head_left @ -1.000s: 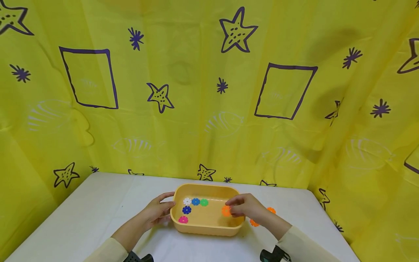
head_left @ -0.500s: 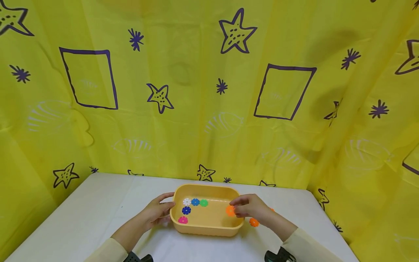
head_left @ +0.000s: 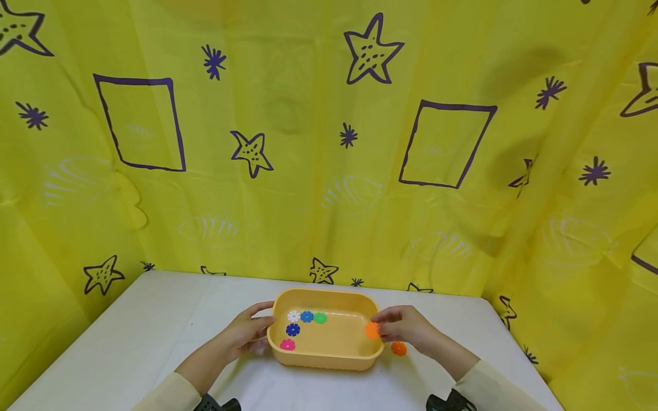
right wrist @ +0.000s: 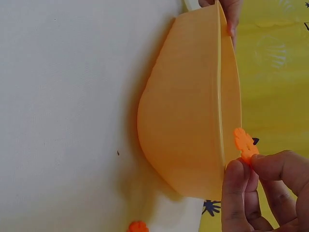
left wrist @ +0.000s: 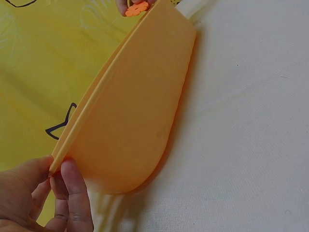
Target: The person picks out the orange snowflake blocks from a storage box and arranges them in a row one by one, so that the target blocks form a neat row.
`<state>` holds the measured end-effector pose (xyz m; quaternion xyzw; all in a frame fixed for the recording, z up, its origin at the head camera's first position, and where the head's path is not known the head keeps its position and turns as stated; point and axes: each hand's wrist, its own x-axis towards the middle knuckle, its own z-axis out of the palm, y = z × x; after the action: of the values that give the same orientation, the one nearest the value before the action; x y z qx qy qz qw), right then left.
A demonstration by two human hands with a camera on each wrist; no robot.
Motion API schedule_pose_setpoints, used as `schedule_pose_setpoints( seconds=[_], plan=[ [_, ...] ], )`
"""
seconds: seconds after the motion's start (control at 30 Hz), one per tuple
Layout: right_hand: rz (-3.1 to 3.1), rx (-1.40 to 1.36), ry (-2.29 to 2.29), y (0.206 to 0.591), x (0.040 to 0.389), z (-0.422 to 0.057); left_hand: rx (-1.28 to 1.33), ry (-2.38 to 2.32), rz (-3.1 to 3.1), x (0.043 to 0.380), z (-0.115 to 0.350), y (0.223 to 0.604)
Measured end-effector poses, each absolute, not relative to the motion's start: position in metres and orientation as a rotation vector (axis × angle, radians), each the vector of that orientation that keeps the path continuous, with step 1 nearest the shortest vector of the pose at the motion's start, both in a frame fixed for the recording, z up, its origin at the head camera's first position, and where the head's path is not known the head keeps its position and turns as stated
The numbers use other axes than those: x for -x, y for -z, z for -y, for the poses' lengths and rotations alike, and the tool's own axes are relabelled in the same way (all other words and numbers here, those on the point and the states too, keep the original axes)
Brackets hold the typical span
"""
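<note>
A shallow orange-yellow plastic basin (head_left: 324,361) stands on the white table. My left hand (head_left: 245,333) grips its left rim; in the left wrist view the thumb and fingers (left wrist: 77,198) pinch the edge. At the right rim my right hand (head_left: 408,328) pinches an orange snowflake disc (head_left: 372,330) between thumb and fingers, above the basin's right end. The right wrist view shows this notched disc (right wrist: 245,144) raised just over the rim. Inside the basin lie a white disc (head_left: 293,316), a blue disc (head_left: 307,316), a green disc (head_left: 320,318), a dark blue disc (head_left: 293,329) and a pink disc (head_left: 288,345).
Another orange snowflake disc (head_left: 398,348) lies on the table just right of the basin, below my right hand. The white tabletop (head_left: 133,342) stretches out on both sides. A yellow patterned curtain (head_left: 308,228) encloses the table at the back and sides.
My right hand has moved right, carrying the pinched orange disc from over the basin's inside to its right rim. An orange disc farther right on the table is now hidden. The left hand stays put.
</note>
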<state>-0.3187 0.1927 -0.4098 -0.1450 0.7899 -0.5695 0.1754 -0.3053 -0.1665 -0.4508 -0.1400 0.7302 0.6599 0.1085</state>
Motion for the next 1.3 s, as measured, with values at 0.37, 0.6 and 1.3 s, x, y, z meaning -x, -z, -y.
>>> schedule_pose_setpoints(
  seconds=[0.37, 0.6, 1.3],
  plan=[
    [-2.225, 0.386, 1.623, 0.414, 0.318, -0.2, 0.407, -1.948, -2.144, 0.305, 0.167, 0.452],
    [-2.226, 0.373, 1.629, 0.415, 0.318, -0.209, 0.406, -1.95, -2.142, 0.305, 0.167, 0.452],
    [-2.188, 0.34, 1.656, 0.418, 0.316, -0.229, 0.408, -1.951, -2.146, 0.305, 0.167, 0.453]
  ],
)
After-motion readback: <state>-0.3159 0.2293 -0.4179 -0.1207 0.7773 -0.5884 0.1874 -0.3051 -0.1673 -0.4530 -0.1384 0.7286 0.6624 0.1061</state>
